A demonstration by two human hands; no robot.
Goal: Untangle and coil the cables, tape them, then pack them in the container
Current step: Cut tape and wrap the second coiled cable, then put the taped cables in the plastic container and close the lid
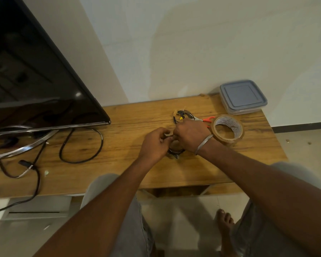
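The job looked about half done. One bundle of thin black cables [183,115], with a little yellow plug, lay further back on the wooden surface [128,164]. It looked already wound up. I could not tell if it had tape on it.

A second coiled cable [176,151] sat near the middle of the surface, right under both hands. The left hand [156,143] had a narrow grip and pinched a thin dark bit of this cable in its curled fingers. The right hand [191,134] was curled over the top of the same coil and its grip held it, but its fingertips were hidden.

This coil probably still needed tape. Then the packing was left to do. The container [243,97] stood at the back right corner with its lid on.

The container was square with round corners, clear sides and a smooth grey-blue lid. The tape roll [228,129] was a fat, shiny brown ring just beside the right wrist. The scissors [208,119] had orange handles. The surface was streaky wood.
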